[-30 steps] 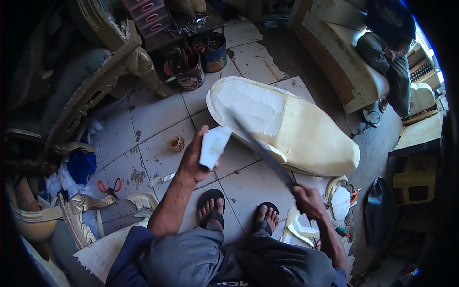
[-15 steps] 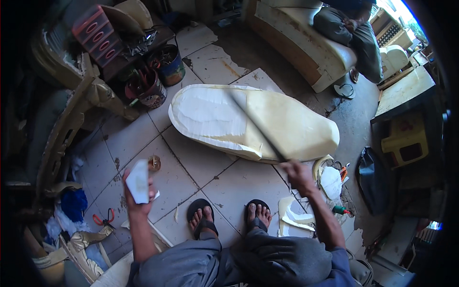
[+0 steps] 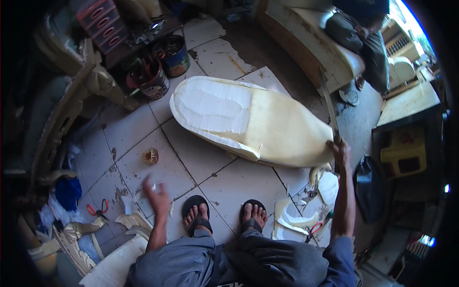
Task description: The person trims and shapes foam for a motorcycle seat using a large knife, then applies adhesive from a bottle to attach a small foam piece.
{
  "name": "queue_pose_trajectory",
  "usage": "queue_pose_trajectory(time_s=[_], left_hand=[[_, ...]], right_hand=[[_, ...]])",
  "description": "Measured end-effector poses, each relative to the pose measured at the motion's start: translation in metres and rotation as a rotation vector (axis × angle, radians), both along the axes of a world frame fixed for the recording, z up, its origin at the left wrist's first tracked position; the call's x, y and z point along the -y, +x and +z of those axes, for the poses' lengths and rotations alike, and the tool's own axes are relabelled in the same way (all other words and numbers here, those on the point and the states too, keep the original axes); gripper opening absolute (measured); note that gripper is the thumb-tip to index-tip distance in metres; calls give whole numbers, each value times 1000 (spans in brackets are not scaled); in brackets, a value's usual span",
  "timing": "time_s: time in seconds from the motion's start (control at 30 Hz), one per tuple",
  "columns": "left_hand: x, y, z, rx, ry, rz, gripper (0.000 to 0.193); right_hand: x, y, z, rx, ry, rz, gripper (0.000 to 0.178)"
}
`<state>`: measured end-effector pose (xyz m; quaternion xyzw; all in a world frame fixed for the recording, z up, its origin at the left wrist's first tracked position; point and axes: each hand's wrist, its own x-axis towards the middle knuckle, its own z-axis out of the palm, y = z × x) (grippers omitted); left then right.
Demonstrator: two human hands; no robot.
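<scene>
A long motorcycle-seat-shaped block of cream foam lies across the floor before me. Its left half is cut down to a rough white surface, with a ragged flap along the near edge. By its right tip, my right hand is closed on a long thin knife, whose blade points up and away. My left hand hovers over the tiles on the left, blurred by motion, fingers apart. A small white bit shows near its fingers; whether it touches them I cannot tell.
An amber glass stands on the tiles. Scissors lie left; foam scraps and red-handled scissors lie right. Tool buckets and a pink drawer box stand far left. A person sits at the far right.
The white foam piece has left my left hand, which has moved lower. My right hand has carried the knife from over the foam block to its right end, blade now swung upright.
</scene>
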<state>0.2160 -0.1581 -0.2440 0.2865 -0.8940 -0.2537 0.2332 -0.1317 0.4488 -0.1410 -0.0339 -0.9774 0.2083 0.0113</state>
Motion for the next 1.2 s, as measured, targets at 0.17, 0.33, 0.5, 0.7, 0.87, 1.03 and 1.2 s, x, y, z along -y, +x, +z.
queue_pose_trajectory(time_s=[0.17,0.33,0.5,0.7,0.87,1.03,1.2], left_hand=[[-85,-142,26,39,1355,-117,82],[-96,-214,13,117,1691,-326,66],[-133,-221,11,18,1752,-262,67],[-140,-227,40,654,1503,-243,65],[-169,-228,102,260,-138,-908,54],[-158,-274,69,324,-468,-850,116],[-166,-269,24,143,-502,-763,125]], right_hand=[[36,91,11,-35,-116,-54,38],[116,212,-54,-210,-478,-188,53],[157,172,-64,-92,-501,-213,61],[144,146,-29,270,-864,-258,38],[183,235,-53,536,-1206,-328,35],[196,251,-82,608,-941,-207,43],[184,283,-56,618,-796,-173,43]])
